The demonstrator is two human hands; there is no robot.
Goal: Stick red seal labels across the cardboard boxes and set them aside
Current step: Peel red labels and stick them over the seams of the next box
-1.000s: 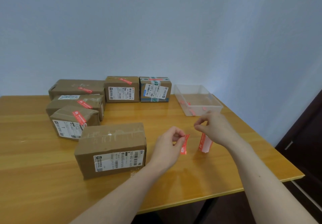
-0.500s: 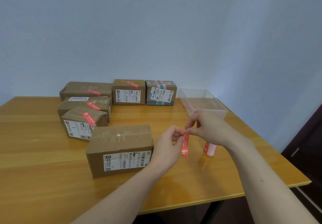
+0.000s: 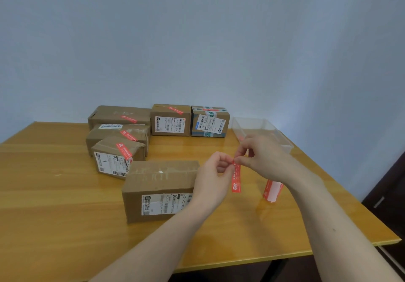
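A red seal label (image 3: 236, 178) hangs down from its top end, pinched there by both my left hand (image 3: 213, 178) and my right hand (image 3: 260, 156). Just left of it, a plain cardboard box (image 3: 160, 185) with a white shipping sticker on its front sits on the wooden table (image 3: 54, 194); no red label shows on it. A roll of red labels (image 3: 271, 190) stands on the table under my right wrist. Behind the plain box, several cardboard boxes (image 3: 119, 152) carry red labels.
A clear plastic bin (image 3: 260, 128) sits at the table's back right, by the wall. The table's right edge drops off near a dark door (image 3: 390, 189). Labelled boxes line the back wall and the back left of the table.
My right hand left the label roll and came across to the top of the red label that my left hand holds. Both hands rose slightly; the view shifted so that the boxes sit further right.
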